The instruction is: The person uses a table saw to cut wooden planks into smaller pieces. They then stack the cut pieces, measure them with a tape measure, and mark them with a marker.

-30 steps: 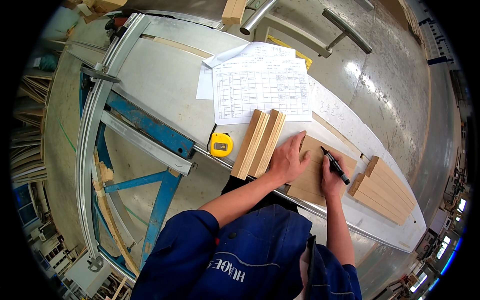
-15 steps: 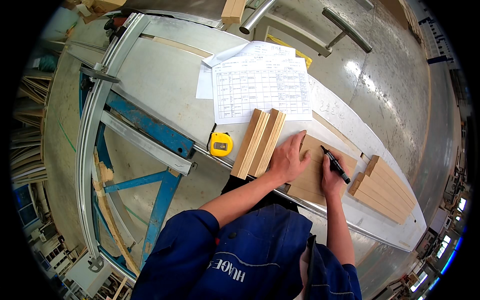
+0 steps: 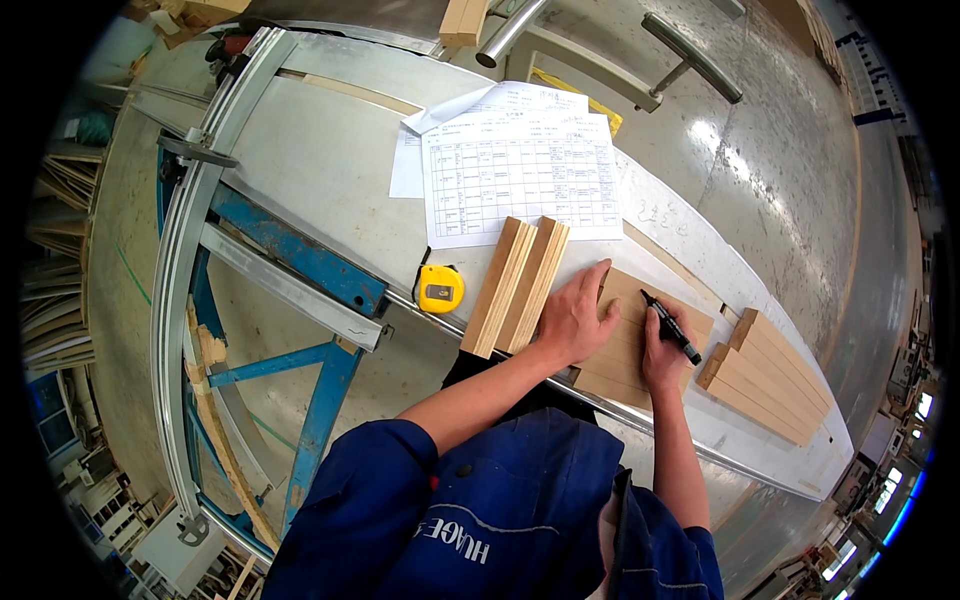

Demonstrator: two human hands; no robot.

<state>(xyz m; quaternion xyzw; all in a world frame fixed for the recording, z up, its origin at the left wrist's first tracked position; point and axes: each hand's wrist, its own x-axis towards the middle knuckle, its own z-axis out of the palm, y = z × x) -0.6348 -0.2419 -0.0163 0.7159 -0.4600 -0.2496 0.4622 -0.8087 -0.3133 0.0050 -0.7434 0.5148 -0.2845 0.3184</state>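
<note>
My left hand (image 3: 574, 320) lies with fingers stretched out and thumb spread at the left edge of several light-brown wooden strips (image 3: 615, 370) laid side by side. A black marker pen (image 3: 678, 334) is in my right hand (image 3: 662, 358), its tip pointing up and left over those strips. Beside my left hand, two thick strips with layered edges (image 3: 508, 285) lie parallel, their far ends over the lower edge of a printed table sheet (image 3: 480, 205). To the right of my right hand rests another group of wooden strips (image 3: 770, 380), their ends staggered.
A yellow tape measure (image 3: 439, 289) sits left of the layered strips. The long pale saw table (image 3: 330, 135) has a metal rail along its near edge. A metal fence (image 3: 190, 235) and blue frame (image 3: 290, 245) stand at left. Metal bars (image 3: 693, 60) jut out beyond the table.
The view shifts very slightly. Both hands and the marker pen keep practically the same place over the strips.
</note>
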